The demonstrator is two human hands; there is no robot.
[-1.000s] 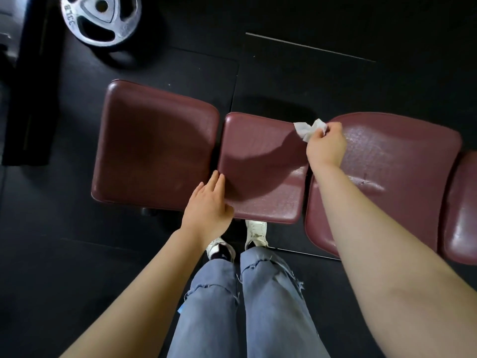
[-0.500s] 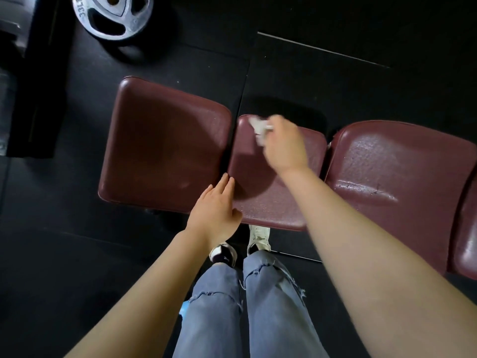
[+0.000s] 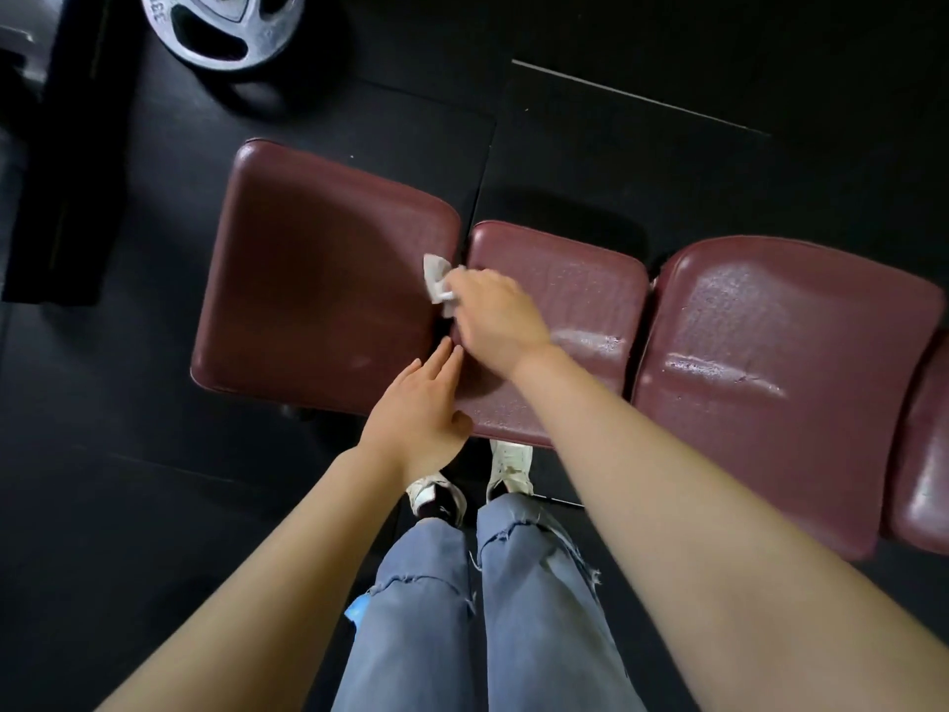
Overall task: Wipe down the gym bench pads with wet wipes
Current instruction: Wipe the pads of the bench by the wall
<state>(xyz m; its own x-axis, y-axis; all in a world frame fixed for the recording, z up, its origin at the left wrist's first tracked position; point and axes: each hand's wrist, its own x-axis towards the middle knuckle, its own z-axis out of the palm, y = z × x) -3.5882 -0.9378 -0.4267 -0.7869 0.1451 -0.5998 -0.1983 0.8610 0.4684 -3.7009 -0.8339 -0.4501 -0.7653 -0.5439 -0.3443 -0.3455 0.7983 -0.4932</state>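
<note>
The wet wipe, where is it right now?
In the head view the wipe is pinched in the right hand, at the gap between the left pad and the middle pad.

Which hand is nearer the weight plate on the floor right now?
Right. The right hand, holding the wipe at the pad gap, sits closer to the weight plate. The left hand rests lower, at the bench's near edge.
</note>
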